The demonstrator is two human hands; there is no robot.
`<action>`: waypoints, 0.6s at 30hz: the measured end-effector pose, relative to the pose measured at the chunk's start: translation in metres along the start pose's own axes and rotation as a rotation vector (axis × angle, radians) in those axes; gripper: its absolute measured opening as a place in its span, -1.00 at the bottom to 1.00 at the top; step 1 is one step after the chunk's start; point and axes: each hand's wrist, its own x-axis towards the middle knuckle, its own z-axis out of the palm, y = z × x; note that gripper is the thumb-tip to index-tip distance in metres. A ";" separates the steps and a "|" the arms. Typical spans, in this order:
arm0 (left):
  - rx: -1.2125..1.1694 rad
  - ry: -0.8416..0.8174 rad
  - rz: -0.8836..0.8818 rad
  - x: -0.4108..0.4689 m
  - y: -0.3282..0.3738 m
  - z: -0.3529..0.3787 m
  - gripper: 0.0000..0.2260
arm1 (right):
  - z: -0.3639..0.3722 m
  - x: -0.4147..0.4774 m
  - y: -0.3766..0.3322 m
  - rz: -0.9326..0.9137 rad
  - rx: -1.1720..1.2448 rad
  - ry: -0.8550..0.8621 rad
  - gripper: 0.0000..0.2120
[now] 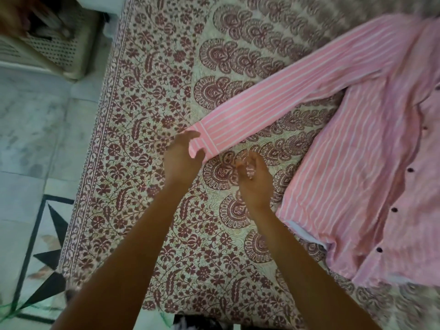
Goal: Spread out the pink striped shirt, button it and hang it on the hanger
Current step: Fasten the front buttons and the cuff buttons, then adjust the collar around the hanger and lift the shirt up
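Both bare forearms stretched forward, left hand (182, 159) curled round the shirt cuff (204, 141), right hand (253, 184) just beside, fingers loosely curled, empty

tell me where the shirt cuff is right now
Head view, mid-frame: the cuff lies on the patterned bedspread at the end of the sleeve, held by the left hand, right hand just beside it.

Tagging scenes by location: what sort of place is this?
Likely a home bedroom: a printed bedspread with a shirt laid on it, a marble floor, and a plastic basket standing on that.
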 end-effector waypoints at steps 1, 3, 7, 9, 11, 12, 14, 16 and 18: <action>0.000 -0.015 0.030 -0.010 0.011 0.001 -0.65 | -0.013 -0.002 0.002 -0.016 -0.004 0.009 -0.62; -0.006 -0.027 0.120 -0.029 0.041 0.005 -0.60 | -0.046 -0.005 0.008 -0.055 -0.028 0.037 -0.57; 0.035 -0.061 0.225 -0.060 0.094 0.023 -0.57 | -0.111 -0.010 0.024 -0.121 -0.039 0.153 -0.57; 0.067 -0.062 0.250 -0.080 0.134 0.034 -0.53 | -0.154 -0.013 0.036 -0.160 -0.034 0.206 -0.55; 0.093 -0.031 0.308 -0.103 0.173 0.046 -0.52 | -0.203 -0.020 0.049 -0.211 -0.022 0.237 -0.52; 0.105 -0.020 0.325 -0.111 0.184 0.050 -0.52 | -0.218 -0.021 0.055 -0.224 -0.017 0.253 -0.52; 0.137 -0.006 0.367 -0.130 0.211 0.062 -0.50 | -0.259 -0.028 0.066 -0.236 0.006 0.292 -0.53; 0.142 0.019 0.388 -0.153 0.252 0.072 -0.47 | -0.312 -0.035 0.076 -0.256 0.024 0.315 -0.54; 0.148 0.026 0.364 -0.169 0.285 0.076 -0.49 | -0.349 -0.039 0.082 -0.262 0.038 0.324 -0.54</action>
